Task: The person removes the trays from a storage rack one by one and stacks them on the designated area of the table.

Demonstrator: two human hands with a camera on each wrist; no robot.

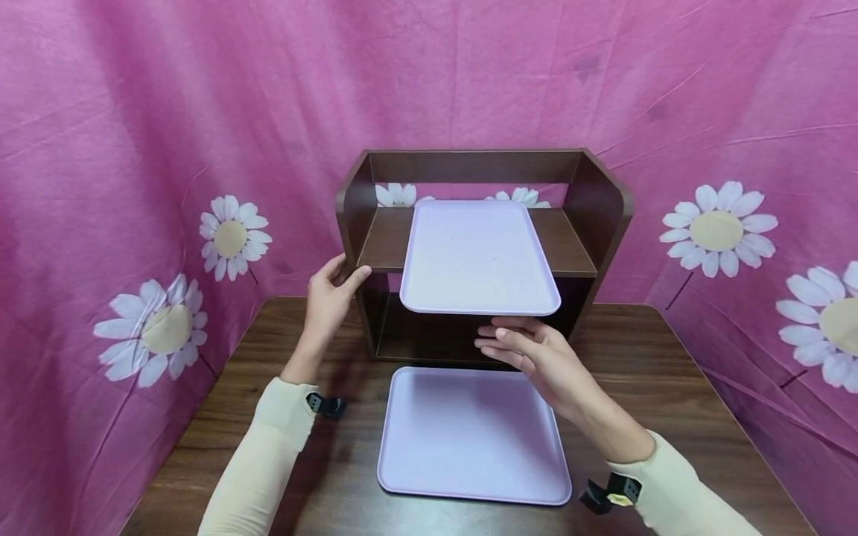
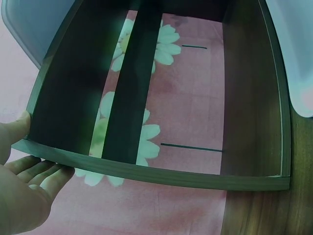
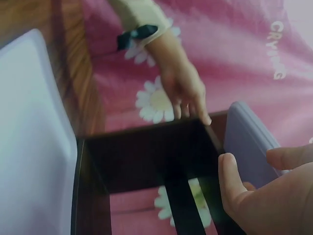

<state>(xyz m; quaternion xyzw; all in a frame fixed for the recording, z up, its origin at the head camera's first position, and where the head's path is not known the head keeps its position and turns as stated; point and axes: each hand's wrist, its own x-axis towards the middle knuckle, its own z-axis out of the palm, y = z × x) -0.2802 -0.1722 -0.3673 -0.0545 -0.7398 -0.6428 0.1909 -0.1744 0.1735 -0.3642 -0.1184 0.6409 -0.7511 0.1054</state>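
A dark brown wooden desktop shelf [image 1: 579, 260] stands at the back of the table. One lilac tray [image 1: 479, 257] lies on its middle board, with the front end jutting out past the board's edge. A second lilac tray [image 1: 472, 435] lies on the table before the shelf. My left hand [image 1: 328, 298] grips the front edge of the left side panel [image 2: 146, 174], thumb on one face and fingers on the other. Just under the upper tray's front right edge is my right hand [image 1: 536, 357], fingers nearly straight. Whether they touch the tray is unclear.
The wooden table [image 1: 643, 372] carries the shelf and the lower tray. Pink cloth [image 1: 268, 89] with daisy prints hangs behind and at both sides. The shelf has raised side panels and a back rail [image 1: 476, 165]; its lower compartment [image 1: 429, 335] is dark.
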